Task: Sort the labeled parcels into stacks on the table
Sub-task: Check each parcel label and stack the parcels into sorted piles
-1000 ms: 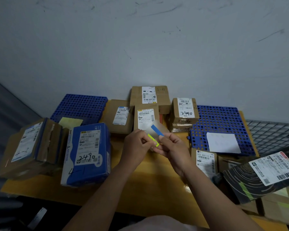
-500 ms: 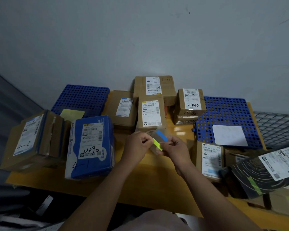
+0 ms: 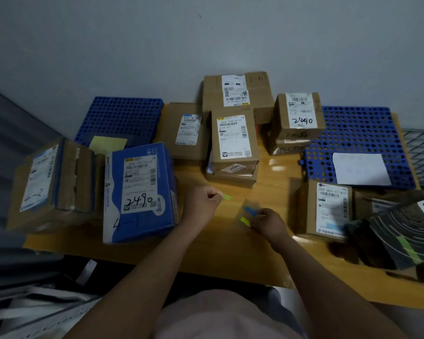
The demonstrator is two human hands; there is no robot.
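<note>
Person holds sticky tabs over a table crowded with parcels.
The left hand pinches a green tab in curled fingers; the right hand pinches a clear sheet bearing blue and yellow tabs. A blue box lies just left, brown ones behind and right.

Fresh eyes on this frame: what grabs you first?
The blue-and-white cardboard parcel with handwritten 2490 stands out, front left. At centre, the left hand pinches a small yellow-green sticky tab, and the right hand holds a clear plastic sheet of blue and yellow-green tabs. Two blue perforated plastic mats lie back left and right.
</note>
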